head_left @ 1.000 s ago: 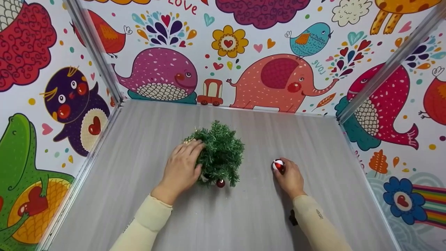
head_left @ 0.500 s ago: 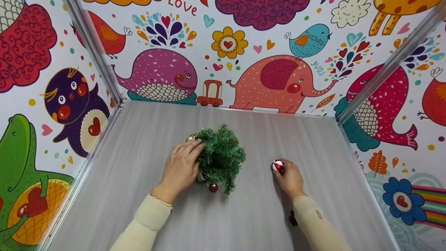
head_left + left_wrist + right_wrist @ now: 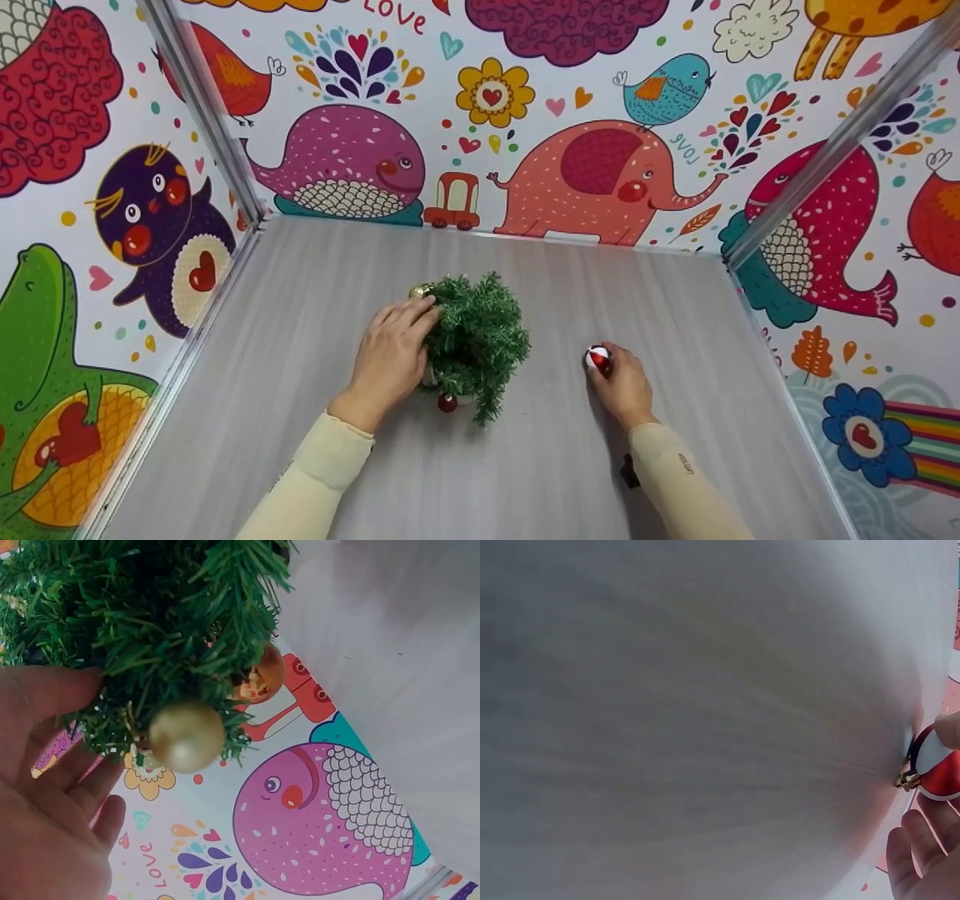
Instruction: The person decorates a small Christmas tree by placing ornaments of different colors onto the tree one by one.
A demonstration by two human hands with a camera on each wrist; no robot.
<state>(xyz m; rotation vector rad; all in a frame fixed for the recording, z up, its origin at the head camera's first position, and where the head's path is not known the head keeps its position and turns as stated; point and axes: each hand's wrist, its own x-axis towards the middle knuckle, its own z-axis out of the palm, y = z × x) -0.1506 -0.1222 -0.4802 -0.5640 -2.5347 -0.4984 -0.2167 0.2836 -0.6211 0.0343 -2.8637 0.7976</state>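
Observation:
A small artificial Christmas tree (image 3: pixel 484 322) stands on the table, left of the middle. My left hand (image 3: pixel 390 352) holds its left side; in the left wrist view the thumb (image 3: pixel 56 690) and curled fingers lie about its branches. A gold bauble (image 3: pixel 186 736) hangs beside that hand, with a shiny orange-gold bauble (image 3: pixel 264 675) farther along. Low on the tree's near side is a dark red bauble (image 3: pixel 448 403). Off to the right, my right hand (image 3: pixel 624 382) grips a red-and-white bauble (image 3: pixel 598 358) close to the table; its gold cap (image 3: pixel 908 780) shows in the right wrist view.
The grey wood-grain table (image 3: pixel 525 472) is bounded by cartoon-printed walls (image 3: pixel 562 97) at the back and both sides. Metal posts (image 3: pixel 202 105) stand in the corners. A small dark object (image 3: pixel 628 471) shows beneath my right wrist.
The tree has turned under my left hand: its near-side red bauble has shifted left, and the gold one has moved toward the back. My right hand stays in place with its bauble.

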